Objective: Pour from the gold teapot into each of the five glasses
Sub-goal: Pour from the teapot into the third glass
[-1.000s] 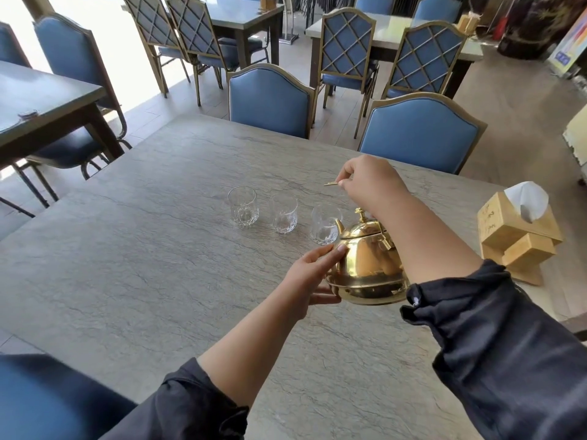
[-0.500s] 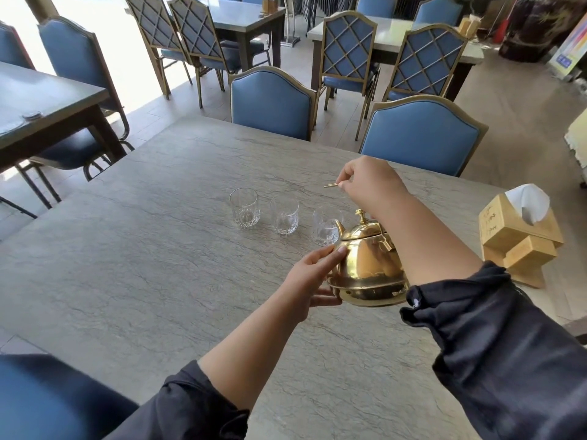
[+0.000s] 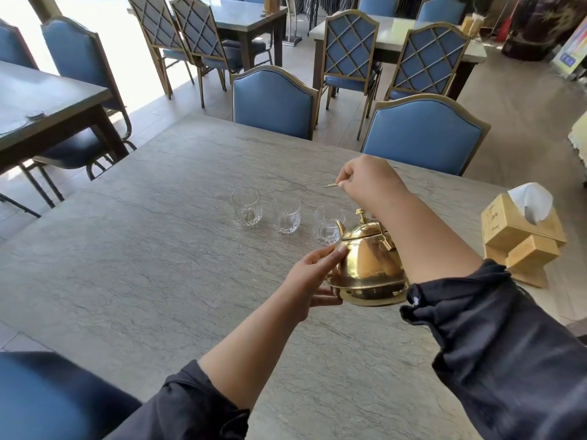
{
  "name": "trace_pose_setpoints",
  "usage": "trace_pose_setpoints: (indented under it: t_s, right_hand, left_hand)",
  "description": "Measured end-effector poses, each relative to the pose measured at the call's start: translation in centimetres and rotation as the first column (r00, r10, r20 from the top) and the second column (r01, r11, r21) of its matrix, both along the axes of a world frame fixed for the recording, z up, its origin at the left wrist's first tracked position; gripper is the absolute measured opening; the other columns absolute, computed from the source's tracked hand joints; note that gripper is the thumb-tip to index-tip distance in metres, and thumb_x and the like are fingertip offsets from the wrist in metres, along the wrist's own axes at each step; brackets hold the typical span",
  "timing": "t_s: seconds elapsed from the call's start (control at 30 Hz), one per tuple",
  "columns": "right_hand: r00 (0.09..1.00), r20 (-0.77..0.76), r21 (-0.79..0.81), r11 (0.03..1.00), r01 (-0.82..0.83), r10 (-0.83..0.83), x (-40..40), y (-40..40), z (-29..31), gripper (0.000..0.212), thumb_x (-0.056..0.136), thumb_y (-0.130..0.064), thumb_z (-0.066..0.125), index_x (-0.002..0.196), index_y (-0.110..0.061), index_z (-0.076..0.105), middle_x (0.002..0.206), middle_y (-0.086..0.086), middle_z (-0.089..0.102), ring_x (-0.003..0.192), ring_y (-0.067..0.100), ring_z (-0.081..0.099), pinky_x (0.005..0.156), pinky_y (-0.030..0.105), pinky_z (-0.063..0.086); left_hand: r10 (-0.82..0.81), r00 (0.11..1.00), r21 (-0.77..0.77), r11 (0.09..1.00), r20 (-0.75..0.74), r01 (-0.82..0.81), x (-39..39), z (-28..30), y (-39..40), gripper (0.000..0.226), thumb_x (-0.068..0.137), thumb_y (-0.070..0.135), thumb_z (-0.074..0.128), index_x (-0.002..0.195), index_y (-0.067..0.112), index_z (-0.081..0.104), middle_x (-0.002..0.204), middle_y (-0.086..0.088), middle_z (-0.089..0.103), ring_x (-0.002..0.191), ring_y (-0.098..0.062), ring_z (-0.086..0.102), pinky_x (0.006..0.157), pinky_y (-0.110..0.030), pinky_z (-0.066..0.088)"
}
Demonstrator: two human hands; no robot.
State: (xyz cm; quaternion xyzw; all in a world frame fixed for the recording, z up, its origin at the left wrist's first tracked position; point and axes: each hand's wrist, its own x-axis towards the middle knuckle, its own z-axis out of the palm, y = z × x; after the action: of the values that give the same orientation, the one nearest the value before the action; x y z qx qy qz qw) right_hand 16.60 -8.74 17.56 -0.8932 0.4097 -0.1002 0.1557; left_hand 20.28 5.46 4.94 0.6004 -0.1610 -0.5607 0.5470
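The gold teapot (image 3: 365,262) is near the right of the grey stone table (image 3: 143,265), its spout at the rim of the nearest glass. My right hand (image 3: 368,182) is closed on the raised handle above the lid. My left hand (image 3: 309,274) cups the pot's left side, fingers on the belly and thumb at the base. Three clear glasses stand in a row: left (image 3: 246,208), middle (image 3: 286,214), right (image 3: 325,223) by the spout. All three look empty. My right forearm hides the table beyond them, so no other glasses show.
A wooden tissue box (image 3: 521,233) stands at the table's right edge, close to my right sleeve. Two blue chairs (image 3: 273,103) (image 3: 425,134) are tucked in on the far side. More tables and chairs fill the room behind and to the left.
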Motion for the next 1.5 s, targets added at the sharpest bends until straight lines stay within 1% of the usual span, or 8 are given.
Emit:
trace_pose_setpoints:
  t_s: [0.47,0.57,0.7,0.9,1.03,1.27,1.4,1.5]
  right_hand:
    - [0.993,0.114,0.006,1.000,0.004,-0.004,-1.2,0.4,-0.6,0.016,0.095,-0.017,0.060,0.105,-0.013,0.073,0.100,0.006,0.069,0.079,0.015,0.054,0.064,0.024,0.039]
    - [0.985,0.174,0.001,1.000,0.014,-0.014,-2.2,0.7,-1.6,0.017,0.096,-0.018,0.058,0.105,-0.014,0.072,0.082,0.000,0.064,0.060,0.007,0.048,0.049,0.018,0.031]
    - [0.967,0.254,-0.012,1.000,0.029,-0.025,-3.3,0.8,-3.2,0.016,0.097,-0.017,0.057,0.105,-0.014,0.070,0.059,-0.012,0.047,0.047,-0.001,0.036,0.045,0.015,0.026]
    - [0.950,0.312,-0.057,0.997,0.043,-0.023,-4.2,1.2,-5.8,0.014,0.096,-0.019,0.059,0.104,-0.017,0.069,0.080,0.008,0.063,0.051,0.004,0.040,0.047,0.015,0.029]
    - [0.942,0.334,-0.068,0.996,0.059,-0.033,-4.0,2.2,-6.2,0.014,0.095,-0.019,0.059,0.105,-0.018,0.070,0.090,0.009,0.063,0.068,0.015,0.051,0.051,0.014,0.033]
    - [0.928,0.372,-0.067,0.997,0.033,-0.006,-1.0,3.4,-4.5,0.015,0.095,-0.020,0.060,0.105,-0.018,0.070,0.085,0.008,0.066,0.054,-0.001,0.038,0.049,0.014,0.030]
    - [0.932,0.363,-0.058,0.998,0.029,-0.006,1.6,3.9,-2.8,0.018,0.096,-0.020,0.059,0.109,-0.018,0.071,0.096,0.008,0.070,0.066,0.009,0.054,0.053,0.014,0.037]
    - [0.944,0.330,-0.035,0.999,0.018,-0.006,3.8,3.9,-1.8,0.018,0.097,-0.019,0.058,0.108,-0.016,0.071,0.095,0.005,0.068,0.066,0.009,0.051,0.053,0.015,0.034]
  left_hand:
    - [0.012,1.000,-0.013,1.000,0.017,-0.011,0.0,0.0,0.0,0.068,0.082,0.052,0.074,0.143,0.029,0.055,0.118,-0.008,0.068,0.088,-0.028,0.076,0.077,-0.039,0.064]
    - [0.021,1.000,-0.006,1.000,0.018,-0.021,0.0,-0.1,0.0,0.068,0.082,0.047,0.075,0.144,0.029,0.053,0.112,-0.005,0.069,0.089,-0.027,0.075,0.076,-0.036,0.064]
    - [0.022,1.000,0.019,1.000,0.018,-0.023,0.1,-0.7,0.1,0.065,0.083,0.042,0.077,0.143,0.033,0.054,0.109,-0.005,0.071,0.096,-0.027,0.073,0.080,-0.037,0.063]
    - [0.046,0.999,0.008,0.999,0.006,-0.046,0.5,-1.9,0.1,0.064,0.080,0.034,0.082,0.140,0.033,0.057,0.101,0.002,0.076,0.091,-0.018,0.074,0.086,-0.042,0.062]
    - [0.039,0.999,0.008,0.999,-0.007,-0.039,1.2,-2.1,0.9,0.063,0.080,0.032,0.082,0.139,0.033,0.057,0.108,-0.001,0.075,0.089,-0.014,0.074,0.066,-0.027,0.063]
    - [0.025,0.999,-0.004,1.000,0.042,-0.025,4.5,-0.9,2.3,0.064,0.078,0.036,0.083,0.137,0.031,0.058,0.107,-0.004,0.076,0.088,-0.016,0.076,0.067,-0.030,0.064]
    - [0.006,0.996,-0.004,1.000,0.087,-0.006,6.7,0.2,2.8,0.061,0.080,0.040,0.080,0.137,0.032,0.058,0.107,-0.011,0.074,0.085,-0.019,0.074,0.064,-0.029,0.063]
    - [0.002,0.994,0.006,1.000,0.105,-0.002,8.1,0.7,2.9,0.063,0.082,0.045,0.077,0.139,0.030,0.056,0.106,-0.010,0.072,0.090,-0.024,0.072,0.069,-0.032,0.063]
